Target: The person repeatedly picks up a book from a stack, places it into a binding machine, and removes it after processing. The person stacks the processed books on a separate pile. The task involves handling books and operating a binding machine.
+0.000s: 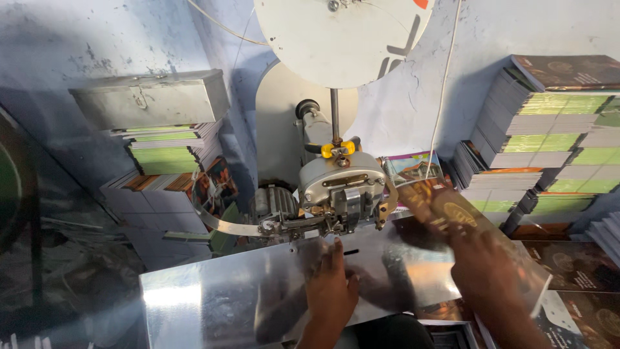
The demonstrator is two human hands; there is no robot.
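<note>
Stitching machine (pixel 339 190) behind metal table (pixel 213 300); booklet stacks (pixel 536 139) at right, metal box (pixel 152 97) atop stack (pixel 169 150) at left.

Shiny metal work plate (pixel 213 297): left hand (pixel 331 284) flat on it, brown booklet (pixel 452 220) overlapping.

I see no packages, signs or screens. The nearest thing to a label is a brass-coloured plate (pixel 345 181), a narrow strip fixed across the front of the grey machine head at the middle of the frame; its marking is too small to make out.
</note>
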